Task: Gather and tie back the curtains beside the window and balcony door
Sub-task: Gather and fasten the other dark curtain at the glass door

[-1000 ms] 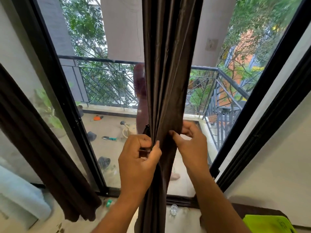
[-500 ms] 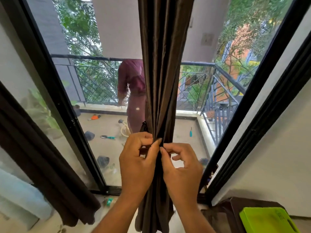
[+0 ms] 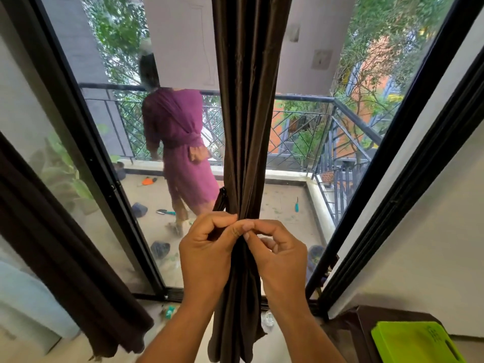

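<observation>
Nearest, two bare forearms reach up from the bottom edge, meeting at a gathered dark brown curtain (image 3: 246, 127) that hangs straight down the middle of the balcony doorway. Its cloth is smooth with a faint sheen, bunched into long narrow pleats and pinched to a waist where the hands meet. The left hand (image 3: 207, 247) has its fingers curled, thumb and forefinger pinching the fabric at that waist; the right hand (image 3: 279, 254) mirrors it, thumb and forefinger nipping the same spot, the remaining fingers loosely bent. A dark loop of tie-back (image 3: 221, 200) sticks out just above the left knuckles. Low right, a lime-green plastic board (image 3: 413, 341) lies on a dark brown stool (image 3: 358, 323). At the left a second brown curtain (image 3: 65, 247) slants across the glass pane. Beyond the black door frame (image 3: 400, 163), a person in a purple dress (image 3: 180, 145) stands on the balcony floor beside the black metal railing (image 3: 309, 98), with small tools scattered around.
</observation>
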